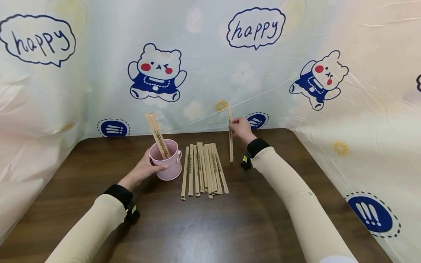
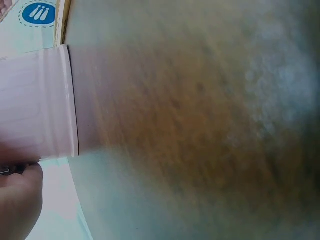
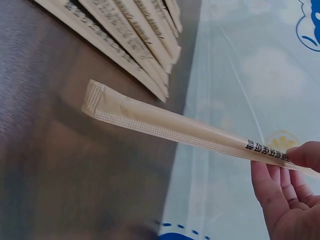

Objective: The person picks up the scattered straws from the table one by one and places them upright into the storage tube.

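Note:
My left hand (image 1: 143, 169) holds a small pink metal bucket (image 1: 169, 171) from its left side, thumb across the front. Inside the bucket a few long, slim tan paper packets (image 1: 158, 136) lean to the left, their tops above the rim. Further right, my right hand (image 1: 242, 129) pinches one more slim paper packet (image 1: 231, 142) between thumb and fingers. It hangs nearly upright above the table. In the right wrist view this packet (image 3: 170, 125) shows a crimped end and dark printed characters. Between the hands lies a row of several such packets (image 1: 204, 170), some overlapping.
Everything stands on a dark brown wooden table (image 1: 197, 226). Behind it and at both sides hangs a pale curtain (image 1: 210, 73) printed with bears and lettering. The loose packets lie close to the bucket's right side.

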Demonstrator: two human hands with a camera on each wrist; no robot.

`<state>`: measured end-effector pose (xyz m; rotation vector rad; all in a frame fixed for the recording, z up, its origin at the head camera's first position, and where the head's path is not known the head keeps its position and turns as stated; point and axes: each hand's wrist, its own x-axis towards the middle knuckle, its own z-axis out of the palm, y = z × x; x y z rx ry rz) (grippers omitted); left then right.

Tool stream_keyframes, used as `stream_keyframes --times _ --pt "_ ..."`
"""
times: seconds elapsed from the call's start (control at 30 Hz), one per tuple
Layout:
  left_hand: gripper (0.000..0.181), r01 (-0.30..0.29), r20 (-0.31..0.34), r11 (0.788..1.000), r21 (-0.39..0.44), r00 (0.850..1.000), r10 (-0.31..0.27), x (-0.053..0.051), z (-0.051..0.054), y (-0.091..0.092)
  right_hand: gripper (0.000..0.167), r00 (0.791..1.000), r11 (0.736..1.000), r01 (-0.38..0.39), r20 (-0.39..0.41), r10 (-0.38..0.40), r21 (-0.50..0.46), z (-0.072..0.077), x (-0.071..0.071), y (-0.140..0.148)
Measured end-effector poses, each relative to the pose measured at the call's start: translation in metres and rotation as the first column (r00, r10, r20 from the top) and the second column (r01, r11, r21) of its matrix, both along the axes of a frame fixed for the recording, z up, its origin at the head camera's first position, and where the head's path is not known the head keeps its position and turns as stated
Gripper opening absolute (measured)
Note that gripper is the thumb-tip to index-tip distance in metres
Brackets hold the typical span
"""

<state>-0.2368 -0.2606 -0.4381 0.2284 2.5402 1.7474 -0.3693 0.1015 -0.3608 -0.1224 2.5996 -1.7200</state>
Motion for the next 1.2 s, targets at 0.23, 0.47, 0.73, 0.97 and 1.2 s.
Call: stream_keyframes --times 0.23,0.47,0.73,0.97,1.2 --pt "0.1 0.016 -0.006 1.0 0.01 1.0 -0.016 0.0 -0.001 -0.001 0.032 0.998 1.0 -0.003 -0.063 0.002 -0.018 0.03 -0.003 -0.001" --pt "0.1 0.009 -0.003 1.0 0.013 1.0 -0.009 0.0 -0.002 -0.001 0.031 0.99 0.999 -0.007 -0.142 0.001 -0.042 0.057 -0.001 -0.01" --pt "0.101 -0.004 0.006 1.0 0.002 1.0 0.004 0.0 0.001 -0.001 0.028 0.976 0.998 -0.023 -0.217 0.01 -0.057 0.075 0.005 -0.027" --pt "0.101 -0.006 0.007 1.0 -0.009 1.0 0.006 0.0 0.002 0.0 0.026 0.964 0.994 -0.075 -0.26 0.051 -0.081 0.088 0.012 -0.046" --pt "0.098 0.006 -0.021 1.0 0.012 1.0 -0.006 -0.002 -0.002 0.0 0.03 0.957 0.984 -0.132 -0.273 0.095 -0.121 0.097 0.02 -0.065"
